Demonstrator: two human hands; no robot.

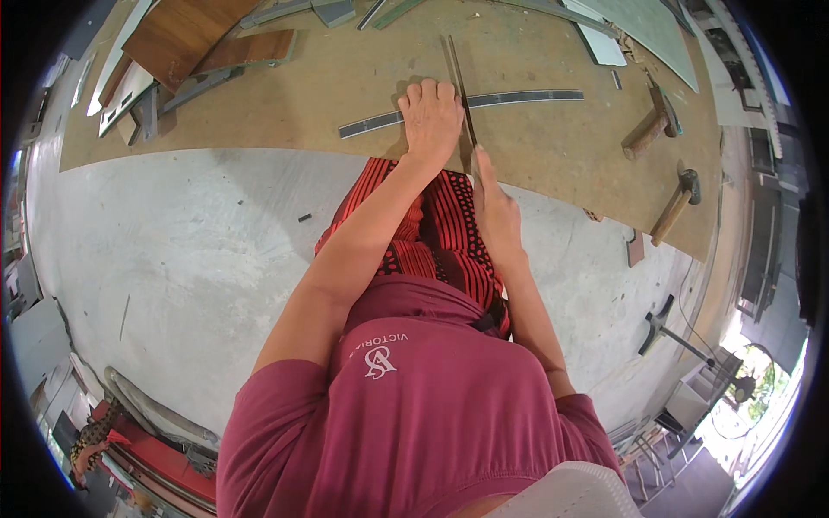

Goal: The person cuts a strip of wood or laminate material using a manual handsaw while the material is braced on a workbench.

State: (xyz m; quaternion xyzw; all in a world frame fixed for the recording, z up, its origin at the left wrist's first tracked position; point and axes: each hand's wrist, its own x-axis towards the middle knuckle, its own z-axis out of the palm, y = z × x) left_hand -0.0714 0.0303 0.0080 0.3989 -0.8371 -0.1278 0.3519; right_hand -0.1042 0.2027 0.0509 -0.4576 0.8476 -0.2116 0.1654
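Note:
A long narrow dark strip with pale edges (527, 97) lies crosswise on the brown board tabletop (302, 95). My left hand (429, 116) presses down on the strip, fingers curled over its far edge. Just right of those fingers, a thin saw blade (460, 82), seen nearly edge-on, crosses the strip and points away from me. My right hand (496, 207) is closed around the saw's near end at the front edge of the table; its handle is mostly hidden in the grip.
Two wooden-handled hammer-like tools (654, 128) (678, 207) lie at the table's right. Brown and pale board offcuts (177, 39) are piled at the far left. Pale panels (652, 34) lie far right. A dark T-shaped stand (661, 326) is on the grey floor (173, 233).

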